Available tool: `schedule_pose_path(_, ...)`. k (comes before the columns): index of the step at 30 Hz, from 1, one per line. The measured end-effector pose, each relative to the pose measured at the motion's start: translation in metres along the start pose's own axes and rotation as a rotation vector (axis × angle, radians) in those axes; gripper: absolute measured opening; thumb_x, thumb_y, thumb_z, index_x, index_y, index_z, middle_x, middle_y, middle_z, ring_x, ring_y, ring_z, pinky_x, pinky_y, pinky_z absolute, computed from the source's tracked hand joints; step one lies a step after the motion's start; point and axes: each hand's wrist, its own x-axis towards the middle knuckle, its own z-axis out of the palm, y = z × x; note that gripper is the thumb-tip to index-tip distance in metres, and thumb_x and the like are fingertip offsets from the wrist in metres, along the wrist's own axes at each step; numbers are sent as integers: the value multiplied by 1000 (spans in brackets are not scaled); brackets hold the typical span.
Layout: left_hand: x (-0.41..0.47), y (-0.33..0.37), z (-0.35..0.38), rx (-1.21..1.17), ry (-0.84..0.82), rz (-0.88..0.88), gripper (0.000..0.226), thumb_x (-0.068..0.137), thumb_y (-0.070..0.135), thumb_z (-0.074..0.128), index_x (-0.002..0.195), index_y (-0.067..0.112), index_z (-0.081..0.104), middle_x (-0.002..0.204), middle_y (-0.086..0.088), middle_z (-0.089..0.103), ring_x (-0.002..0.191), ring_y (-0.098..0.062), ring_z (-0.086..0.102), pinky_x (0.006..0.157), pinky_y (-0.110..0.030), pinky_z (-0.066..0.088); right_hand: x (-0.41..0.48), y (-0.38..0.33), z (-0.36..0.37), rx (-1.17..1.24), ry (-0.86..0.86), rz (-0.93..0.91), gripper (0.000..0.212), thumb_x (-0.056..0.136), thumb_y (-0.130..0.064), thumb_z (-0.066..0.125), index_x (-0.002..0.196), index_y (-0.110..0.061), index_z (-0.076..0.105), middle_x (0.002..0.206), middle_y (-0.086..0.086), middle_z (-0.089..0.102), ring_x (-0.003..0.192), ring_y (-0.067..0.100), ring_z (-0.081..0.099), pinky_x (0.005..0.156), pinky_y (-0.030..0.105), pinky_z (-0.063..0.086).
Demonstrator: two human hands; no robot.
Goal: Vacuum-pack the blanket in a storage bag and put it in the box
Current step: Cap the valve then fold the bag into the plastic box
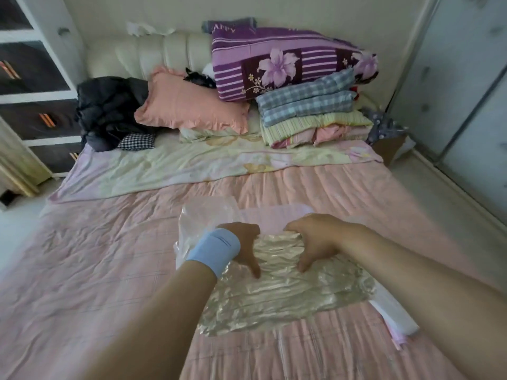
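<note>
squarely on storage bag (285, 294): left hand (242, 244), right hand (315, 242), fingers curled, clamping bag's bunched far edge, thumbs splayed; blanket (277, 215) just beyond fingers.

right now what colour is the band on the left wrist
Plain light blue. The wristband shows best in the head view, the only one here.

Pink bed (96, 256) — on it storage bag (274, 297), pink pillow (192, 105), folded quilts (310, 116), dark clothes (109, 108).

One head-worn view looks forward and down, close over the bed (115, 270).
</note>
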Motion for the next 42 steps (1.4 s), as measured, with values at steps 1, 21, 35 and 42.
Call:
schedule_pose_path(1,7,-5,-6,5,75,-5,100,65,63,78,146,29,30,145,2,45,130,-25,47,107,-42,40,5,4,-6,-21,63,7,83,53,-59,87,128,-40,55,125,-15,64,117,14,56,92,33,49)
schedule_pose_path(21,183,-61,94,-131,103,-192,90,89,65,46,153,37,-12,162,5,-16,149,-24,-13,120,-53,3,161,94,107,-230,140,74,88,89,-77,29,155,-43,-18,159,11,-35,151,34,-24,114,72,1)
schedule_pose_path(35,226,-52,142,-162,53,-139,118,63,86,55,138,55,-30,154,3,-36,144,-33,-28,118,-59,5,212,103,116,-262,-29,69,120,72,-91,46,143,-45,-39,155,12,-41,145,38,-35,115,70,-10)
schedule_pose_path(42,251,-37,143,21,-36,-136,100,82,64,59,154,34,-3,162,-5,-18,150,-30,-9,118,-56,11,193,124,122,-206,-106,-66,124,80,-45,77,159,-19,-15,162,11,-32,146,25,-36,121,46,-18)
